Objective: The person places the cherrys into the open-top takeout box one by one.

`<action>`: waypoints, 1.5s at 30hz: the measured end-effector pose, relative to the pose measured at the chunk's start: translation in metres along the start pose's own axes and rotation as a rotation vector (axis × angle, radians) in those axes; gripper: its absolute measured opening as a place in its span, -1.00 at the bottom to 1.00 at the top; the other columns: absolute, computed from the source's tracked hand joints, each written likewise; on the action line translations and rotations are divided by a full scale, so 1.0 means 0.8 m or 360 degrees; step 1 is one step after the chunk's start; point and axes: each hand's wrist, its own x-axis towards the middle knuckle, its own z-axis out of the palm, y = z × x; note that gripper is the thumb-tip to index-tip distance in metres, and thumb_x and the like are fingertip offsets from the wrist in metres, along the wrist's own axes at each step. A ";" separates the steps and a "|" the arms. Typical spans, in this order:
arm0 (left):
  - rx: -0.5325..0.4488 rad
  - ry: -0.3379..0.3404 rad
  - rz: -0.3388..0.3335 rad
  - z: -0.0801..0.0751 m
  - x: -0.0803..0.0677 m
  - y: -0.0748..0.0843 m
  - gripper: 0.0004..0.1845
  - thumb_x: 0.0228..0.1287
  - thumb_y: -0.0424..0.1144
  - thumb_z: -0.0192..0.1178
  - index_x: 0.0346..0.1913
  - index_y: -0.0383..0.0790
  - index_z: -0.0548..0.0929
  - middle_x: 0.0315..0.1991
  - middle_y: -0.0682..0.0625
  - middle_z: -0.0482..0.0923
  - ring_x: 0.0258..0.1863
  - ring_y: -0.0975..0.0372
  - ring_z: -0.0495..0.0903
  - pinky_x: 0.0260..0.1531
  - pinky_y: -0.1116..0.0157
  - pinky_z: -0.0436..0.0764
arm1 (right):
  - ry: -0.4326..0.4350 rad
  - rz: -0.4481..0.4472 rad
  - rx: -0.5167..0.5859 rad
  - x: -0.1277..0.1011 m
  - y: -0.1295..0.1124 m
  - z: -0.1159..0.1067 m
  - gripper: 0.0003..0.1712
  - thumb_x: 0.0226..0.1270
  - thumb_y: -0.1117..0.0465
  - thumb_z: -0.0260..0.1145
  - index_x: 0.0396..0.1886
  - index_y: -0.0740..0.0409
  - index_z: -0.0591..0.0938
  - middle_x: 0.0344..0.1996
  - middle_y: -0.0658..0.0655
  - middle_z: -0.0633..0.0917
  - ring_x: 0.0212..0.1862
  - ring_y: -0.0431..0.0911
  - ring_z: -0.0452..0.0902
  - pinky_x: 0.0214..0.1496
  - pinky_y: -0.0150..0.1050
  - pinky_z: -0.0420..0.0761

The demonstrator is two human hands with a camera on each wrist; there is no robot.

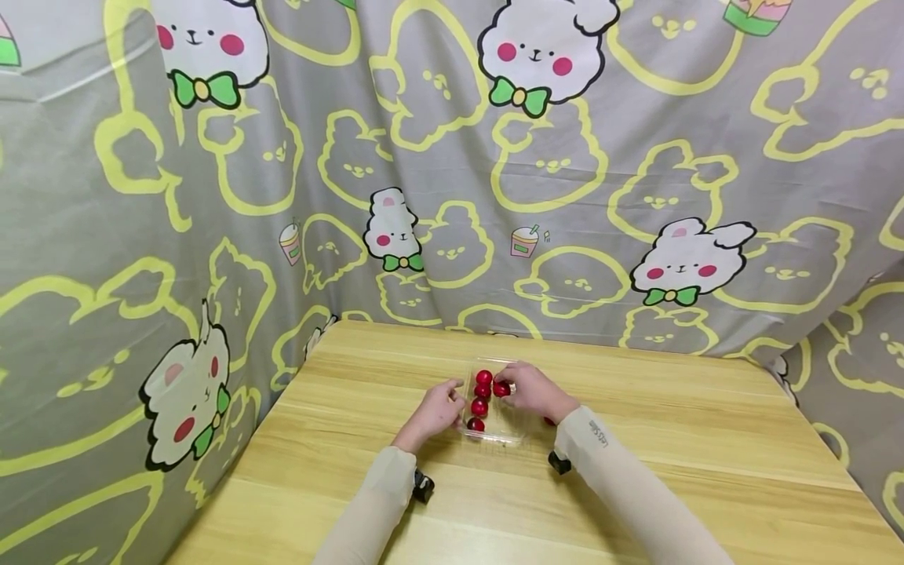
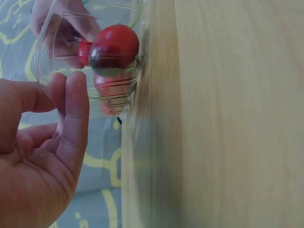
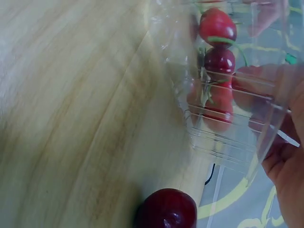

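A clear plastic tray (image 1: 494,430) sits near the middle of the table (image 1: 692,439), with four cherries (image 1: 480,406) lined up inside it from 12 to 6 o'clock. The left hand (image 1: 436,410) rests at the tray's 9 o'clock side, fingers (image 2: 76,109) loosely extended and touching the wall without gripping it. The right hand (image 1: 534,390) is at about 2 o'clock of the tray and pinches a fifth cherry (image 1: 501,388) just over the rim. One more dark cherry (image 3: 166,211) lies loose on the table at the tray's 4 o'clock side, close to the right wrist.

The tray looks thin, light and flexible, so it would likely slide or buckle if pushed; steadying it by a side wall or corner seems best. The cherries are small, round, smooth and easy to bruise, and they will roll on the wood. A light fingertip pinch across the body, or on the green stem (image 3: 228,42) where one shows, should hold them safely.
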 end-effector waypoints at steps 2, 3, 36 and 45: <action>0.0000 0.0005 0.0004 0.000 0.001 0.000 -0.46 0.30 -0.44 0.01 0.34 -0.49 0.24 -0.42 -0.13 0.48 -0.65 0.22 0.52 -0.56 0.24 0.64 | -0.0012 0.0031 -0.0016 0.001 0.001 0.002 -0.65 -0.08 0.36 0.50 -0.20 0.25 0.69 -0.28 0.07 0.66 -0.19 -0.06 0.54 -0.07 -0.15 0.58; 0.0004 0.0007 0.0004 0.000 0.001 0.000 -0.46 0.30 -0.44 0.01 0.34 -0.49 0.24 -0.42 -0.13 0.48 -0.65 0.23 0.52 -0.56 0.25 0.63 | -0.0016 0.0044 -0.0023 0.002 0.002 0.003 -0.66 -0.08 0.36 0.50 -0.20 0.25 0.69 -0.29 0.06 0.66 -0.20 -0.06 0.54 -0.08 -0.15 0.58; 0.0041 0.0020 0.0019 0.000 0.002 0.001 -0.46 0.29 -0.43 0.01 0.32 -0.50 0.26 -0.40 -0.11 0.48 -0.65 0.24 0.52 -0.56 0.28 0.64 | -0.0156 0.0133 -0.0068 0.011 0.002 0.011 -0.69 -0.05 0.32 0.52 -0.23 0.20 0.70 -0.37 -0.01 0.55 -0.30 -0.16 0.48 -0.17 -0.24 0.58; 0.0061 0.0018 0.0020 0.001 0.000 0.002 -0.46 0.31 -0.42 0.02 0.33 -0.50 0.25 -0.37 -0.18 0.51 -0.64 0.23 0.53 -0.55 0.26 0.64 | -0.0141 0.0050 -0.0011 0.007 0.006 0.008 -0.77 0.02 0.33 0.48 -0.26 0.21 0.73 -0.39 0.01 0.56 -0.34 -0.17 0.49 -0.27 -0.28 0.57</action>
